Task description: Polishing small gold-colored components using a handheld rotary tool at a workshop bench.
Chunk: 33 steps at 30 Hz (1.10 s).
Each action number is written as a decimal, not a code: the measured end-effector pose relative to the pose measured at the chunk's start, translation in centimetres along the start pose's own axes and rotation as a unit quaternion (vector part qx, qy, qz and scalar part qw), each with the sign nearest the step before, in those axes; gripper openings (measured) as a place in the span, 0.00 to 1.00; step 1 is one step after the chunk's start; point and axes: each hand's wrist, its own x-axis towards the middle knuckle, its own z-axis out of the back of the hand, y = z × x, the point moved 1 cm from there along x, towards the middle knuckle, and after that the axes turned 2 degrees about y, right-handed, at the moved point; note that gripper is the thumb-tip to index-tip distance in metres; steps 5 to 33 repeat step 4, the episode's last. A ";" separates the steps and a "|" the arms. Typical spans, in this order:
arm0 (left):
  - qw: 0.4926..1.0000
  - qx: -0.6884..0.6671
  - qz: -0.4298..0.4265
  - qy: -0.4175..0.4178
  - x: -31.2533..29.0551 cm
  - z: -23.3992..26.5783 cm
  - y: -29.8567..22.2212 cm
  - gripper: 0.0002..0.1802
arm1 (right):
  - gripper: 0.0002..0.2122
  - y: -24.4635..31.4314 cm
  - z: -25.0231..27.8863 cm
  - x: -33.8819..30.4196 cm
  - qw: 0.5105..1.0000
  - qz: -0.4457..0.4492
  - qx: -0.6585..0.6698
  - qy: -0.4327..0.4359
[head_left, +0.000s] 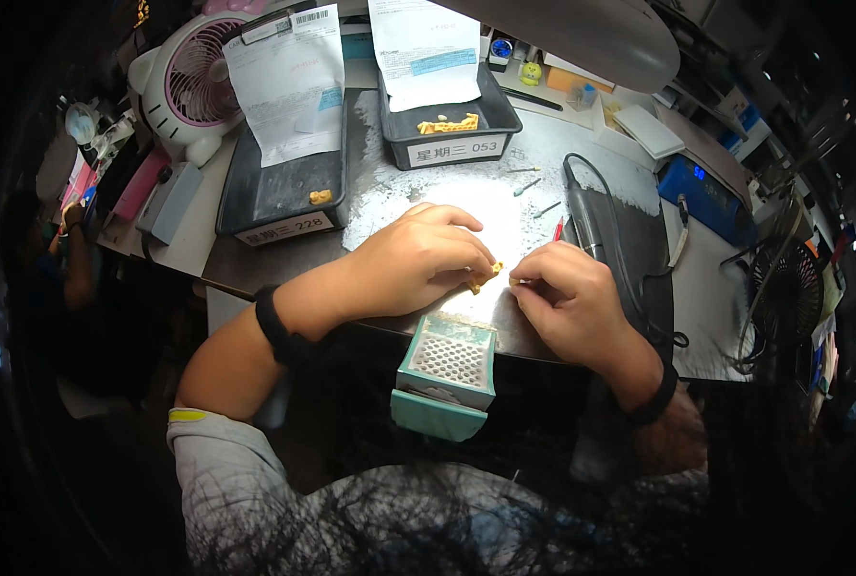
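A small yellow piece, like part of a dental model, is pinched in the fingers of my left hand above the brightly lit worktop. Part of it is hidden by those fingers. Just to its right, my right hand has thumb and forefinger pressed together; a tiny pale thing seems to be at the tips, too small to name. A red pointed tip shows behind the right hand, its other end hidden. Below the hands, at the table's front edge, is a green-rimmed suction box with a perforated white plate.
Two black trays with papers and yellow model pieces stand at the back. Thin rotary burs lie near a corded handpiece. A blue control box, a pink-white fan, a black fan and an overhead lamp surround the worktop.
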 end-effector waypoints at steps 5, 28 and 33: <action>1.000 -0.008 0.015 -0.017 -0.2 -0.3 0.2 0.17 | 0.05 0.2 -0.2 0.4 1.000 -0.002 -0.007 0.017; 1.000 -0.008 0.015 -0.017 -0.2 -0.3 0.2 0.17 | 0.05 0.2 -0.2 0.4 1.000 -0.002 -0.007 0.017; 1.000 -0.008 0.015 -0.017 -0.2 -0.3 0.2 0.17 | 0.05 0.2 -0.2 0.4 1.000 -0.002 -0.007 0.017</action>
